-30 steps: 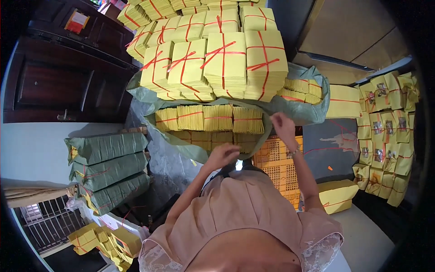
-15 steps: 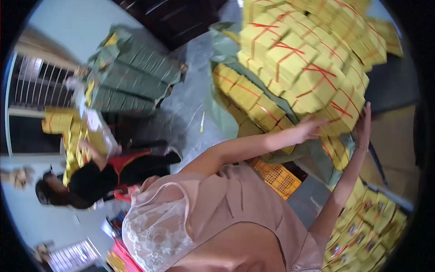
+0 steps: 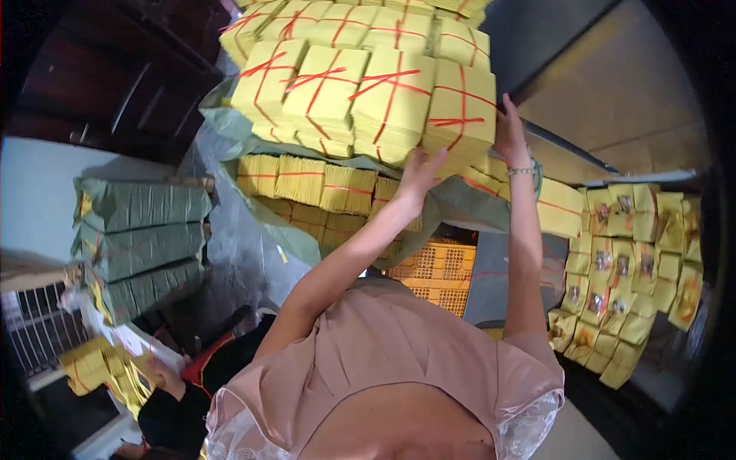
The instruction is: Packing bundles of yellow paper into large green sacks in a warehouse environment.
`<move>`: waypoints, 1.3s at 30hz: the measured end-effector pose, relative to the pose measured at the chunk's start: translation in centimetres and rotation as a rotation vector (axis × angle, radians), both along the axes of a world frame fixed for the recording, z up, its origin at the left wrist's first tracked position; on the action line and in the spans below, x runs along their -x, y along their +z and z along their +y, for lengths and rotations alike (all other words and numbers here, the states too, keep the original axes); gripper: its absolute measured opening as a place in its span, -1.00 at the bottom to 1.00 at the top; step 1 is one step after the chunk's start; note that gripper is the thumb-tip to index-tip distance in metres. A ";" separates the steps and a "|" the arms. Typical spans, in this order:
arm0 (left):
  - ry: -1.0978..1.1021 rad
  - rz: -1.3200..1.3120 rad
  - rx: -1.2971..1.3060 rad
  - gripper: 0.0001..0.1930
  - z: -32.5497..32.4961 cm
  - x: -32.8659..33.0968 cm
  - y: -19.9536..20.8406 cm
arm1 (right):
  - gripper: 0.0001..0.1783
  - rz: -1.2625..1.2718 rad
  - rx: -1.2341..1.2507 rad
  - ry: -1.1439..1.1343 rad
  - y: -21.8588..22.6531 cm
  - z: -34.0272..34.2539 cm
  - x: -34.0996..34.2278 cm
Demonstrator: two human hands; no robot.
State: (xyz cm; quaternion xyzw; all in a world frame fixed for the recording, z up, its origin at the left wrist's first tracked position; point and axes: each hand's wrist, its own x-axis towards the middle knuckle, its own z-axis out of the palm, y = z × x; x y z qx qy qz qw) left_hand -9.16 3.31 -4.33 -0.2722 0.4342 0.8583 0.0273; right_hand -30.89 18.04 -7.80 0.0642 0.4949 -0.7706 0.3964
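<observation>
Near: pink top of the wearer; just beyond, orange crate, w/ green sack, open, to its L. and farther fwd. Yellow rows stand inside in at least two tiers.

Centre: L. hand, fingers partly bent, touches the lower front edge of the bundle (yellow, red tie); R. hand, bracelet at wrist, fingers extended, lies along the bundle's R. side. Firm grip or mere contact: can't tell, inner fingers being hidden. The bundle is at the R. end of the stack's front row, beside its neighbours, behind the sack's mouth.

Beyond: rest of stack, several rows deep. Lower L.: co-worker, one hand at yellow paper. Farther L.: three green packs, one above another. R. side: yellow piles. Back L.: dark door.

Progress (judged): part done. Tying complete on stack bundles in clear view; three packs wrapped; sack partly loaded, mouth not yet closed; the bundle & its neighbours lie outside it, tops uncovered.
</observation>
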 end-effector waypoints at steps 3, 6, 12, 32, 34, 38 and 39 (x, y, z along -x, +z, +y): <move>0.049 0.030 0.134 -0.29 0.6 0.4 -0.3 | 0.33 0.012 -0.084 0.023 0.3 1.5 -1.8; 0.026 0.047 0.234 -0.23 0.6 1.5 -3.6 | -0.08 0.042 -0.059 -0.008 2.8 0.2 -3.8; 0.171 0.052 0.671 -0.25 2.6 2.4 -4.8 | -0.35 0.177 0.033 -0.037 4.0 -2.5 -4.3; -0.171 0.156 0.134 -0.09 0.0 -3.0 4.3 | -0.44 0.218 0.018 -0.222 7.1 5.8 -19.0; -0.170 0.087 -0.084 -0.09 -0.7 -5.1 5.2 | -0.40 0.270 0.035 -0.143 8.7 4.1 -20.4; -0.148 0.144 -0.347 -0.13 -1.8 -8.0 5.2 | -0.30 0.436 -0.010 -0.018 6.7 1.9 -21.8; -0.103 0.137 -0.325 -0.16 -2.1 -9.0 4.9 | -0.29 0.481 -0.024 -0.054 6.4 0.8 -22.3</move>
